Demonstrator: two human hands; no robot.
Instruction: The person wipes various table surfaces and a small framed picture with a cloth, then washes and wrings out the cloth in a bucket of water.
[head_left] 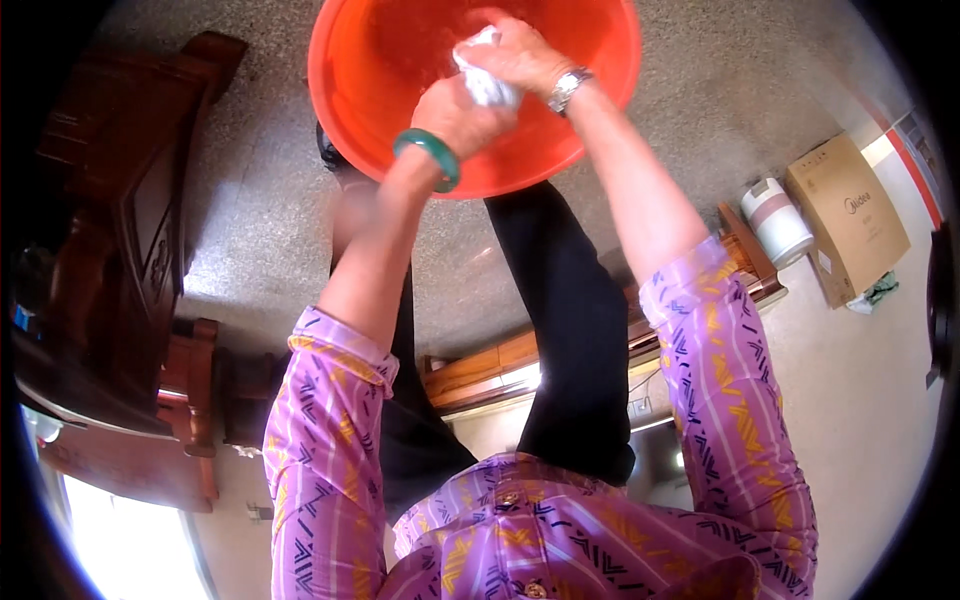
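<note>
A large orange-red basin [350, 110] is at the top of the view, and both my hands are over its inside. Between them is a bunched white cloth [487, 82]. My left hand [455, 118], with a green bangle at the wrist, is closed on the cloth's lower end. My right hand [520, 58], below a metal watch [569, 90], has its fingers wrapped round the upper part. Some fingertips are smeared by motion. The basin's bottom is partly hidden behind my hands.
Speckled floor [260, 150] surrounds the basin, and my dark-trousered legs [570, 290] are just below it. Dark carved wooden furniture [130, 220] stands at left. On the right are a cardboard box [848, 215], a white cylindrical container [778, 225] and a low wooden cabinet [480, 375].
</note>
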